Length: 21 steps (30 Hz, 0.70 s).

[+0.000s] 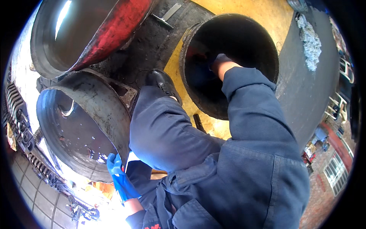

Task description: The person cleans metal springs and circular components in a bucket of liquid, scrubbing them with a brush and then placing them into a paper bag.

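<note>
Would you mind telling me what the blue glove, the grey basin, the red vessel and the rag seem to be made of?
Blue glove: probably rubber- or plastic-coated, with a smooth sheen.
Grey basin: likely bare metal, dull and stained, with a thin rim.
Red vessel: likely painted metal; the red coat is scuffed dark.
Rag: perhaps cloth, softly bunched; paper isn't ruled out.

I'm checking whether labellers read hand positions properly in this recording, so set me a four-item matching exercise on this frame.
1. Left hand
2. Right hand
3. Rag
4. Boot

A. Black, between the tub and the round drum
B. At the rim of the grey metal tub
C. Crumpled, pale blue
D. Inside the dark round drum

Pairs: 1-B, 2-D, 3-C, 4-A
</note>
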Each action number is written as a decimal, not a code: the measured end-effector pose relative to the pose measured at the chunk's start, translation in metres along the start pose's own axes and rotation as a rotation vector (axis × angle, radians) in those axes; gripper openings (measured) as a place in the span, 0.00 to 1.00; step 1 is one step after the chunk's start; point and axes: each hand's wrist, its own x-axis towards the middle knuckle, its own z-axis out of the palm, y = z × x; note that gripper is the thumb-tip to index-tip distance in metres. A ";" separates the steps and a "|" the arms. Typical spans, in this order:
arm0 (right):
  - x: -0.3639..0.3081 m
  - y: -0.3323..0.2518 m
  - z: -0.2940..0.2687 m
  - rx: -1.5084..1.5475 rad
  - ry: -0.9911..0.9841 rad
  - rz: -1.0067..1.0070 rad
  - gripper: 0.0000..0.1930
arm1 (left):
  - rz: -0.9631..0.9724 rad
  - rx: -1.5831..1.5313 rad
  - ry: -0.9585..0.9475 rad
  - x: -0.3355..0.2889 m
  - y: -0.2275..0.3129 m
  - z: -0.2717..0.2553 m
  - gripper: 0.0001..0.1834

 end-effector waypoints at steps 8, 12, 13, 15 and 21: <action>0.001 0.025 -0.008 -0.028 -0.018 0.208 0.22 | 0.004 -0.032 0.016 0.001 0.003 0.007 0.22; -0.010 0.033 -0.015 -0.041 -0.034 0.233 0.23 | -0.038 -0.067 -0.018 -0.008 0.014 0.016 0.24; -0.014 0.033 -0.017 -0.045 -0.039 0.225 0.23 | -0.047 -0.091 -0.028 -0.012 0.019 0.017 0.25; -0.022 0.033 -0.024 -0.040 -0.048 0.195 0.23 | -0.021 -0.074 0.002 -0.014 0.021 0.021 0.26; -0.078 0.015 -0.060 0.045 -0.086 0.038 0.23 | 0.001 -0.091 -0.001 -0.006 0.013 0.020 0.26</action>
